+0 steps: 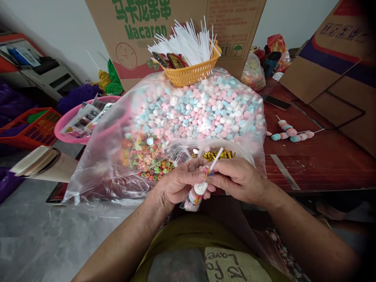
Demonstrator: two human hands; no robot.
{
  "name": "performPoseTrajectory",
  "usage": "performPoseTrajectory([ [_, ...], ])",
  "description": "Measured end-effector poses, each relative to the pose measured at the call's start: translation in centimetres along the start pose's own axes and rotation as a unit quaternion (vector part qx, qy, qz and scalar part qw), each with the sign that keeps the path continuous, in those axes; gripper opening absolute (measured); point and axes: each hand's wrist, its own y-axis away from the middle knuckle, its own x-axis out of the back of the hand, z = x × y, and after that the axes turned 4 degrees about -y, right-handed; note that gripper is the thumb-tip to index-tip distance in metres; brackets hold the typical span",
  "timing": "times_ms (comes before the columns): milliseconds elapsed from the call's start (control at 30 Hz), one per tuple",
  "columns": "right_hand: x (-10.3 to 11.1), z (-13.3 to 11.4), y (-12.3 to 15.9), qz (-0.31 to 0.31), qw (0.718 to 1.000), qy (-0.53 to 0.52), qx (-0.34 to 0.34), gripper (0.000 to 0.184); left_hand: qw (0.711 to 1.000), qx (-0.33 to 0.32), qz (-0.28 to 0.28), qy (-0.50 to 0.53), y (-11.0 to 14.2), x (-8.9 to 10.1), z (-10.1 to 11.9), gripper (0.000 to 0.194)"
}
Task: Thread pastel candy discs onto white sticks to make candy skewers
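Observation:
Close in front of my body, both hands hold one wrapped marshmallow skewer [200,188]. Its pink, blue and white pieces sit in a clear wrapper that points down, and a white stick slants up from its neck. My left hand [183,178] is closed around the wrapped skewer. With thumb and fingers pinched, my right hand [241,178] grips the neck at the base of the stick, where something small and colourful shows. Just behind the hands, gold twist ties [219,155] lie in a round clear container.
A large clear bag of marshmallows [199,109] covers the table, with ring-shaped candies [157,170] at its front left. Above stands a yellow basket [190,74] of white sticks. Finished skewers [290,133] and a phone [276,102] lie right; a pink basket [60,129] stands left.

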Motion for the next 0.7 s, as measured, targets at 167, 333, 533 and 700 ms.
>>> performPoseTrajectory([
  [167,-1.7,0.4,0.2,0.054,0.995,0.071,-0.044,0.023,0.994,-0.067,0.086,0.025,-0.1,-0.1,-0.6,0.032],
  [333,-1.1,1.1,0.2,0.041,0.969,0.24,0.042,0.023,0.981,-0.099,0.164,-0.021,0.4,-1.2,-0.5,0.036],
  [533,-2.6,-0.3,-2.0,0.128,0.918,0.368,0.082,0.026,0.946,-0.085,0.304,-0.072,4.6,-0.8,1.1,0.059],
  [700,-8.3,-1.5,-3.3,0.033,0.965,0.239,0.105,0.015,0.896,-0.286,0.333,-0.07,10.0,0.9,4.0,0.06],
])
